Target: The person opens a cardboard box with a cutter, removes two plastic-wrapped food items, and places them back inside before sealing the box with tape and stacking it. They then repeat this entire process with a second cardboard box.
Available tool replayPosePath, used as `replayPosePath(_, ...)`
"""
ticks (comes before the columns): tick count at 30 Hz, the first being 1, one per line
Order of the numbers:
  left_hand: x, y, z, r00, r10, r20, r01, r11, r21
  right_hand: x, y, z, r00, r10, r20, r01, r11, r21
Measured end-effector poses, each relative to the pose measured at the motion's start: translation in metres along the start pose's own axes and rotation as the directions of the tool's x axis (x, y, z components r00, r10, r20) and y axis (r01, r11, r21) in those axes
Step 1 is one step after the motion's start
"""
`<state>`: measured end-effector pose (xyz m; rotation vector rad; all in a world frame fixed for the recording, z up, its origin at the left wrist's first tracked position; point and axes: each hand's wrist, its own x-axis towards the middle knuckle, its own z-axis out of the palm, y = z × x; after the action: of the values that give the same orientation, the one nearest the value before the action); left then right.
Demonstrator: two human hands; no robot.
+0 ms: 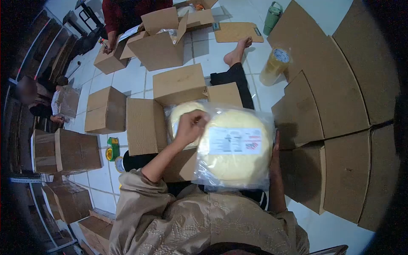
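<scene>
A clear plastic package point(233, 163) with a pale yellow round item and a white printed label lies in front of my torso. My right hand point(275, 148) grips its right edge, fingers mostly hidden behind it. At its upper left edge, my left hand point(193, 125) has its fingers curled together; whether they pinch the plastic is unclear. Below that hand, a similar pale round package point(176, 112) rests inside an open cardboard box point(146, 123), whose flaps are spread.
Closed cardboard boxes point(106, 110) stand at the left, near a green tape dispenser point(112, 149). Large cardboard pieces point(344, 170) fill the right. Tape rolls point(275, 66) and a green tumbler point(273, 18) stand beyond. Two other people work among boxes at the top and left.
</scene>
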<state>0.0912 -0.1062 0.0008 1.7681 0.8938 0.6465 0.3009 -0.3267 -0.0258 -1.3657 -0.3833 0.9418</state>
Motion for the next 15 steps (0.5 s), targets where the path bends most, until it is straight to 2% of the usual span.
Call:
replayPosePath(1,-0.002,0.01,-0.012,0.997,-0.058,-0.04,0.06,0.997,0.046,0.001,0.0,-0.001,1.0,0.001,-0.008,-0.001,1.0,0.0)
replayPosePath(2,0.002,-0.017,-0.023,0.992,-0.035,-0.123,0.049,0.992,0.117,0.002,0.0,-0.004,0.999,-0.038,0.012,0.04,0.992,-0.123)
replayPosePath(3,0.003,-0.022,-0.04,0.973,-0.191,-0.13,0.197,0.98,0.034,0.004,0.0,-0.007,0.996,-0.076,0.039,0.083,0.967,-0.242)
replayPosePath(4,0.01,-0.042,-0.056,0.981,-0.146,-0.131,0.146,0.989,-0.008,0.006,0.001,-0.009,0.992,-0.107,0.074,0.126,0.926,-0.356)
replayPosePath(6,0.024,-0.072,-0.086,0.992,0.061,-0.111,-0.028,0.96,0.279,0.01,0.005,-0.012,0.976,-0.146,0.163,0.213,0.801,-0.56)
replayPosePath(7,0.027,-0.083,-0.094,0.981,0.164,-0.104,-0.106,0.901,0.42,0.011,0.006,-0.014,0.975,-0.144,0.169,0.215,0.801,-0.559)
replayPosePath(8,0.031,-0.099,-0.099,0.98,0.163,-0.111,-0.101,0.901,0.423,0.013,0.008,-0.017,0.981,-0.122,0.148,0.187,0.782,-0.594)
replayPosePath(9,0.035,-0.114,-0.101,0.994,0.1,-0.041,-0.05,0.763,0.644,0.015,0.007,-0.017,0.987,-0.103,0.126,0.16,0.761,-0.629)
replayPosePath(10,0.038,-0.129,-0.102,1.0,0.021,0.011,-0.021,0.57,0.821,0.014,0.006,-0.013,0.986,-0.106,0.131,0.165,0.759,-0.629)
replayPosePath(11,0.037,-0.131,-0.097,1.0,0.024,0.006,-0.018,0.573,0.819,0.011,0.003,-0.007,0.984,-0.139,0.114,0.18,0.737,-0.652)
replayPosePath(13,0.035,-0.136,-0.08,0.988,-0.112,-0.104,0.147,0.511,0.847,0.009,0.003,-0.002,0.979,-0.177,0.103,0.199,0.706,-0.68)
replayPosePath(14,0.037,-0.139,-0.075,0.993,-0.114,-0.027,0.07,0.398,0.915,0.009,0.003,-0.001,0.966,-0.227,0.122,0.236,0.59,-0.772)
replayPosePath(15,0.039,-0.141,-0.075,0.993,-0.113,-0.031,0.074,0.406,0.911,0.009,0.003,0.001,0.951,-0.271,0.148,0.263,0.461,-0.847)
